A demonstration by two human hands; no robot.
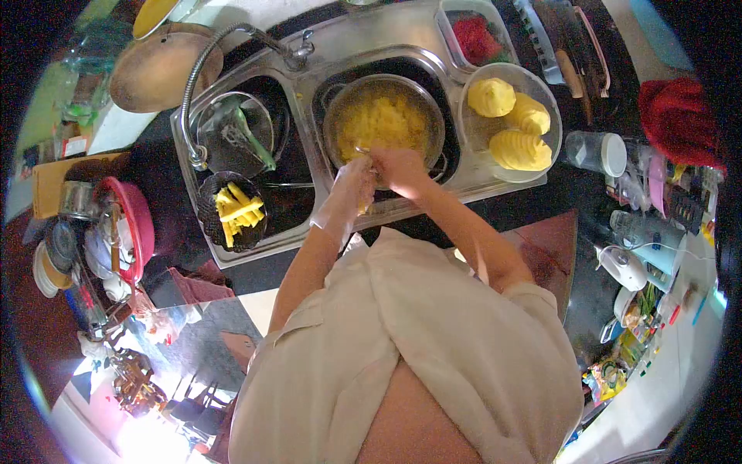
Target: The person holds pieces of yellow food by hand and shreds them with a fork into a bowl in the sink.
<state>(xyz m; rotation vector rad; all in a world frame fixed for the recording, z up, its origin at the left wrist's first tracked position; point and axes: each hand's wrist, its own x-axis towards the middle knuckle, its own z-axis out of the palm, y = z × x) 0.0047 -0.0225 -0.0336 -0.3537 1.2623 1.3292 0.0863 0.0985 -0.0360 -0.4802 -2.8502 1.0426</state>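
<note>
A round metal pot (332, 131) stands in the right sink basin, with chopped yellow fruit (386, 124) inside. Over its near rim my two hands meet. My left hand (349, 189), in a clear plastic glove, is closed; a bit of yellow shows below its fingers, but what it holds is mostly hidden. My right hand (398, 170) is bare and closed beside it. A small shiny piece shows by the fingertips, too small to name. Right of the pot, a clear bowl (473, 151) holds three peeled pineapples (521, 150).
A black basket (205, 213) of yellow strips (238, 210) sits at left, below a bowl with a green-handled utensil (251, 139). The flexible faucet (202, 73) arches over that basin. A tub with red contents (477, 40) stands behind, a pink basin (137, 224) far left, a jar (591, 152) right.
</note>
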